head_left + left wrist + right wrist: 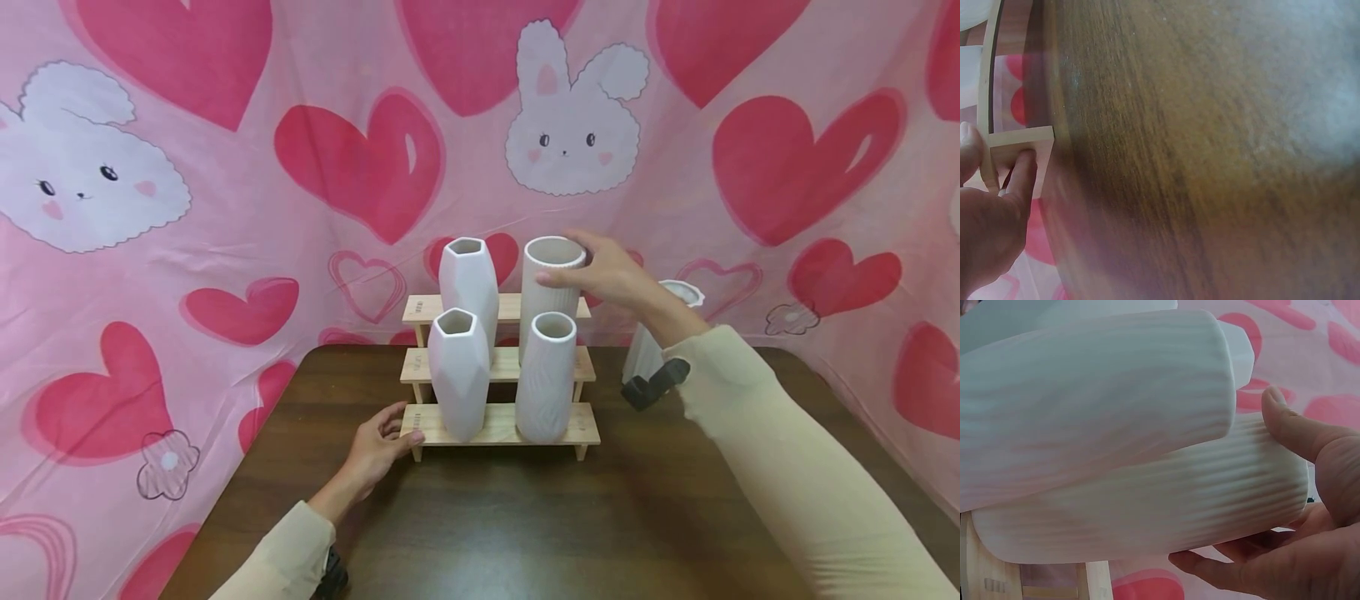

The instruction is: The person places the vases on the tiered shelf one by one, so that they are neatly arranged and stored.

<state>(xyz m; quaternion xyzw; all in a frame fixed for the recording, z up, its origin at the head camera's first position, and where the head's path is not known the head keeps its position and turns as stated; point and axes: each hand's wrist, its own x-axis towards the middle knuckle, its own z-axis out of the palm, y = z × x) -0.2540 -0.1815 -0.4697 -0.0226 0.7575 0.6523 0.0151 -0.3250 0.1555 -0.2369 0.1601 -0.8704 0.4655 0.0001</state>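
A three-step wooden stand [501,427] holds white vases. My left hand [373,452] grips the left end of its lowest step, thumb on top and fingers underneath; the left wrist view shows a finger against the leg board [1041,165]. With my right hand [611,271] I hold a ribbed vase [1147,512] near its rim, thumb on the near side and fingers around the other. This vase stands at the right of the middle step, partly hidden behind a smooth tapered vase [547,387] on the lowest step.
Two faceted vases stand on the left of the stand, one in front [459,379] and one behind [471,279]. Another white vase [642,354] is on the dark wooden table [495,525] to the right, partly behind my right forearm. A pink heart-patterned cloth [360,158] hangs behind.
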